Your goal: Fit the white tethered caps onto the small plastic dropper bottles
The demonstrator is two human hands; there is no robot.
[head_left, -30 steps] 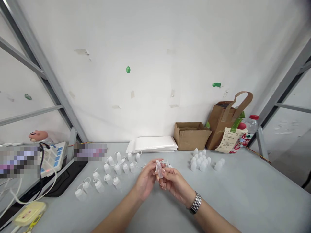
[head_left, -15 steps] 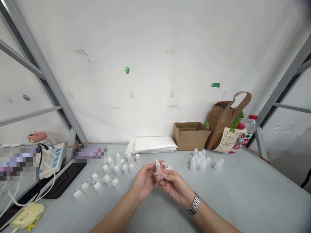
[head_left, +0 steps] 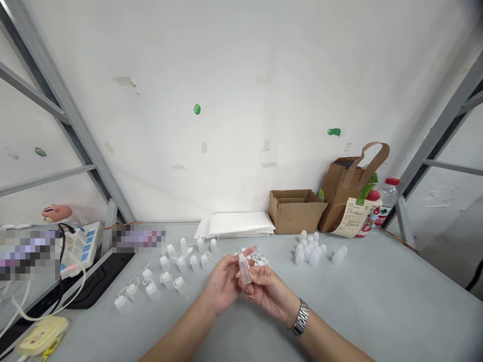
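A small translucent plastic squeeze bottle (head_left: 245,270) is held between my two hands, tilted, its narrow neck up. My right hand (head_left: 269,291), with a metal watch on the wrist, pinches its body between thumb and fingers. Around the neck side is my left hand (head_left: 224,284), its fingers touching the bottle and its index finger stretched out behind the neck. Just beyond the fingers lies a heap of small white plastic pieces (head_left: 259,258), partly hidden. Several capped bottles with curved tethers (head_left: 181,264) stand to the left. Several bottles without tethers (head_left: 311,251) are grouped at the right.
White envelopes (head_left: 241,223) lie stacked against the wall beside an open cardboard box (head_left: 298,216). A brown paper bag (head_left: 337,193) and a red-capped bottle (head_left: 388,196) stand at the back right. On the left are a power strip (head_left: 83,249), cables and a yellow case (head_left: 43,334).
The bottle has come down slightly, and its neck shows more clearly. My left index finger has stretched out past the neck, and more of the white pieces are visible.
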